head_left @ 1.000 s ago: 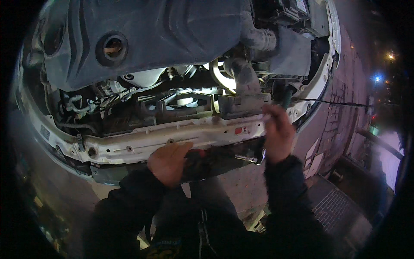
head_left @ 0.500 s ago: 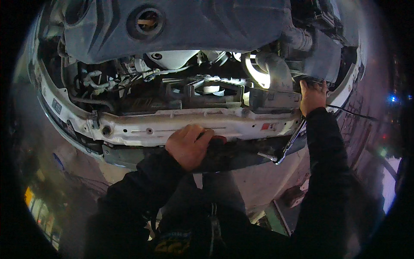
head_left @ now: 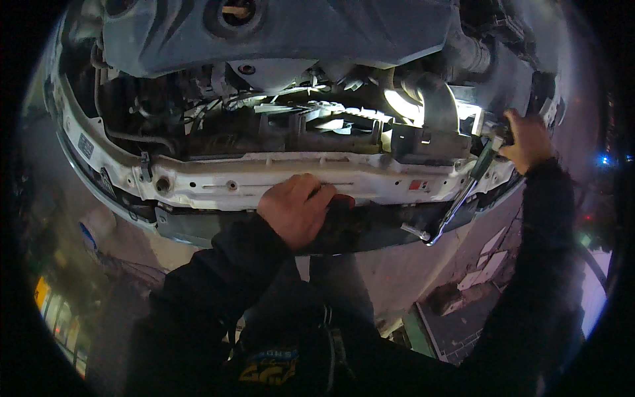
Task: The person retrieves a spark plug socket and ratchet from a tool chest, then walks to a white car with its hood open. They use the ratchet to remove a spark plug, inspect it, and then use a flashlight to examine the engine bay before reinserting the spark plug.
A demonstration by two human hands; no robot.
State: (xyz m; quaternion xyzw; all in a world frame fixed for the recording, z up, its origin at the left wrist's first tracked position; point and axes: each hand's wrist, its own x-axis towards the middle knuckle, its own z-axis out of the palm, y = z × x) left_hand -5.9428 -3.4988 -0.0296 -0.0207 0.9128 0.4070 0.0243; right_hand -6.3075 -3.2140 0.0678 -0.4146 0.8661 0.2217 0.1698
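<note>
At centre, the left hand is gripping a red-ended item, mostly hidden, its visible end pointing right along the white panel — best kept steady. Rightward, a chrome ratchet is lying across the panel, its long axis slanting from low-left head up toward the right hand, which is curving around a dark part — clamped or not, one cannot tell.

One socket wrench, one engine cover, one red label.
</note>
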